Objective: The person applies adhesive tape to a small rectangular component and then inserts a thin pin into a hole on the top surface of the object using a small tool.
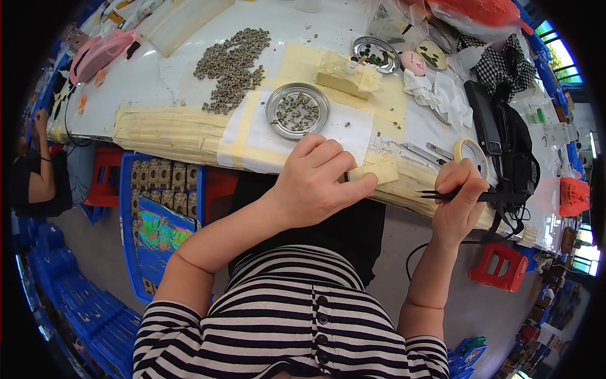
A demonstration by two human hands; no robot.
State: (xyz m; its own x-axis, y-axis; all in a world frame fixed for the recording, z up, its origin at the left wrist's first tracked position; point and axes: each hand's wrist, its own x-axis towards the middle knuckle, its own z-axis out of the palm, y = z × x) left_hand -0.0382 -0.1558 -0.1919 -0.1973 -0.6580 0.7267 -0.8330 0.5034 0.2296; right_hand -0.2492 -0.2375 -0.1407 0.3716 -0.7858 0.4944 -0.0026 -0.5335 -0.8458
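Note:
At the table's front edge my left hand (pixel 319 180) is closed, its thumb and curled fingers around one end of a small cream tape-wrapped block (pixel 382 171). A small dark bit shows between the fingers and the block; what it is I cannot make out. To the right, my right hand (pixel 459 196) pinches black tweezers (pixel 505 197), their thin tips pointing left toward the block. Just beyond my left hand is a round metal dish (pixel 271 119) holding many small metal parts (pixel 295 112). A large pile of similar parts (pixel 232 66) lies farther back on the left.
Behind the dish sits a larger tape-covered block (pixel 347 77), near a metal dish of dark pieces (pixel 377 54). On the right are a tape roll (pixel 471 155), loose tweezers (pixel 420 153) and a black bag (pixel 521 148). A blue crate (pixel 129 234) stands below the table, left.

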